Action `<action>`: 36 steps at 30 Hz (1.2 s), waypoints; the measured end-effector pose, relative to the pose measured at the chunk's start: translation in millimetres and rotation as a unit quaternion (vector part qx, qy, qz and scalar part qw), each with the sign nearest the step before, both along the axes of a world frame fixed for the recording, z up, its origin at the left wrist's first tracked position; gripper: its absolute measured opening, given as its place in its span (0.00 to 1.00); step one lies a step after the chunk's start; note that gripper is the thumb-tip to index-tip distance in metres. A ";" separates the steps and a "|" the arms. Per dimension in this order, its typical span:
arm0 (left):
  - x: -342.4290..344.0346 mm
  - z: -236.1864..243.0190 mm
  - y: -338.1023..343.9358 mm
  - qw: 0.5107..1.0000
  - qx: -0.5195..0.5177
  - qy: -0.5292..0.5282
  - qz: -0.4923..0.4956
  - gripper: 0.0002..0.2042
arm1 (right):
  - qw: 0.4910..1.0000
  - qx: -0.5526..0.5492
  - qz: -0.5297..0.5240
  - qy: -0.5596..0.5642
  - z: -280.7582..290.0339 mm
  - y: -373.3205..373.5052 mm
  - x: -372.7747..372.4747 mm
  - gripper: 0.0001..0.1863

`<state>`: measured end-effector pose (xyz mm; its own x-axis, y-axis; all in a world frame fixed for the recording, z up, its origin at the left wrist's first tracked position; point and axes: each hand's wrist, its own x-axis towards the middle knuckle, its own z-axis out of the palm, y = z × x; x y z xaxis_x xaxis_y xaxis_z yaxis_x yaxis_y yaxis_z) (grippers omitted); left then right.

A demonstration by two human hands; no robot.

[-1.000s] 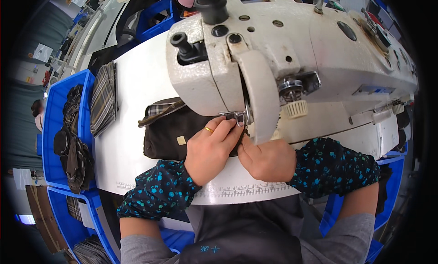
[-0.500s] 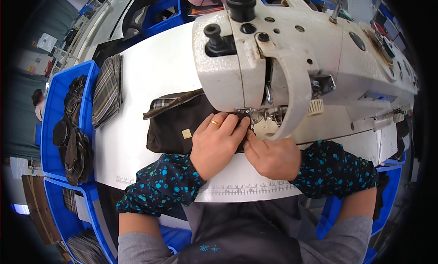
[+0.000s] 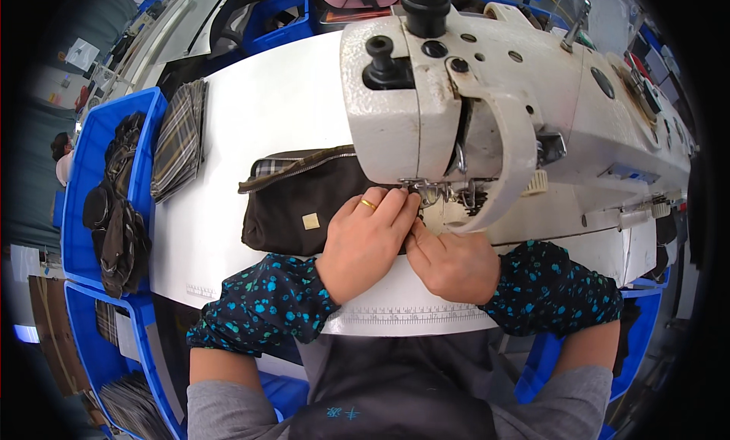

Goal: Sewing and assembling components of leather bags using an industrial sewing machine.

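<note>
A dark brown zip pouch [image 3: 289, 204] lies on the white sewing table, its zipper [image 3: 304, 165] along the far edge and a plaid lining showing at one corner. A small cream patch is on its front. My left hand [image 3: 366, 238], with a gold ring, presses closed fingers onto the pouch's right end, right by the presser foot [image 3: 426, 193] of the white sewing machine [image 3: 471, 105]. Close against it, my right hand [image 3: 456, 263] is closed in a pinch at the pouch's near edge. Both hands cover that end, so the stitched spot is mostly hidden.
To the left, a blue bin [image 3: 76, 242] holds dark fabric pieces, with a stack of plaid fabric [image 3: 179, 136] beside it. Below sits another blue bin [image 3: 144, 307] with plaid cloth. A printed ruler [image 3: 411, 316] runs along the table's front edge.
The view has shifted slightly, so the machine appears farther right. My hands keep their hold at the presser foot, and the pouch lies almost the same.
</note>
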<state>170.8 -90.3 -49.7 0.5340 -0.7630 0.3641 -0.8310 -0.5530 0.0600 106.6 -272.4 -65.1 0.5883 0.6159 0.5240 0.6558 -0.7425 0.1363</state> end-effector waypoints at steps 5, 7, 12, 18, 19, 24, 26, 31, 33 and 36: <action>1.5 -0.2 0.0 1.000 -0.007 0.021 -0.008 0.21 | 1.000 0.002 0.006 0.006 1.9 -0.8 0.3 0.12; 1.9 -0.1 0.3 1.000 -0.011 0.002 -0.006 0.21 | 1.000 -0.008 -0.002 0.008 2.2 -1.6 0.1 0.12; 5.2 4.2 4.0 1.000 -0.002 0.019 -0.009 0.21 | 0.999 -0.031 -0.040 -0.002 -0.1 -2.8 2.2 0.12; 3.6 12.8 17.4 0.999 0.017 -0.029 -0.016 0.20 | 1.000 0.005 -0.021 -0.015 -1.5 -7.4 5.3 0.13; 5.5 12.7 17.8 0.999 -0.002 -0.046 -0.026 0.19 | 1.000 0.004 -0.021 -0.008 -1.5 -7.4 4.1 0.14; 10.3 8.9 14.9 0.996 -0.026 -0.037 -0.080 0.16 | 1.000 0.015 -0.006 -0.006 -3.0 -0.6 -6.0 0.16; 11.9 6.6 12.0 0.994 -0.034 -0.028 -0.101 0.15 | 1.000 0.020 0.007 0.001 -3.1 1.1 -12.3 0.17; 11.4 4.2 6.5 0.993 -0.068 0.034 -0.096 0.15 | 1.000 0.013 -0.007 0.028 -4.2 3.4 -17.3 0.12; 10.2 4.6 5.6 0.993 -0.065 0.033 -0.091 0.15 | 1.000 0.008 -0.007 0.022 -4.6 3.9 -17.3 0.12; 10.2 5.1 6.1 0.994 -0.050 0.034 -0.092 0.16 | 1.000 0.008 -0.009 0.025 -4.6 3.6 -17.4 0.12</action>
